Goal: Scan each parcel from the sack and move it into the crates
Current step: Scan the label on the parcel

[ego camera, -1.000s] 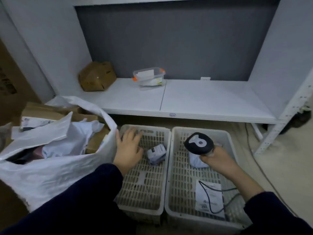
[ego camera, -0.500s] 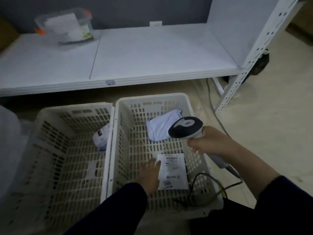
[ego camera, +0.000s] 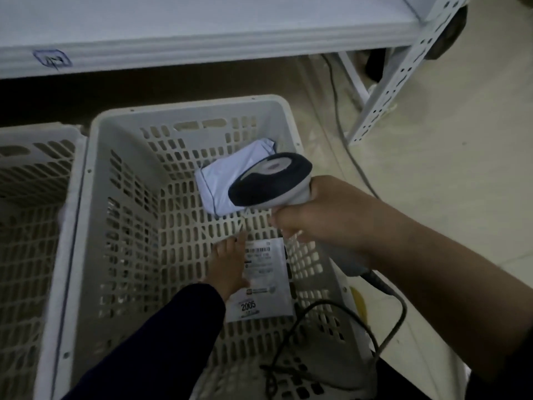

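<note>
Head view: the left hand (ego camera: 227,264) lies flat on the labelled parcel (ego camera: 266,284) at 6 o'clock in the crate (ego camera: 184,115), the right hand (ego camera: 326,217) grips the scanner (ego camera: 271,180), and its cable (ego camera: 388,288) might snag the rim.

The only camera sits on my head and looks forward and steeply down, close over the right crate (ego camera: 184,111), with the left crate (ego camera: 37,134) cut off at the left edge, the shelf (ego camera: 202,44) along the far top and floor (ego camera: 461,168) at the right.
</note>
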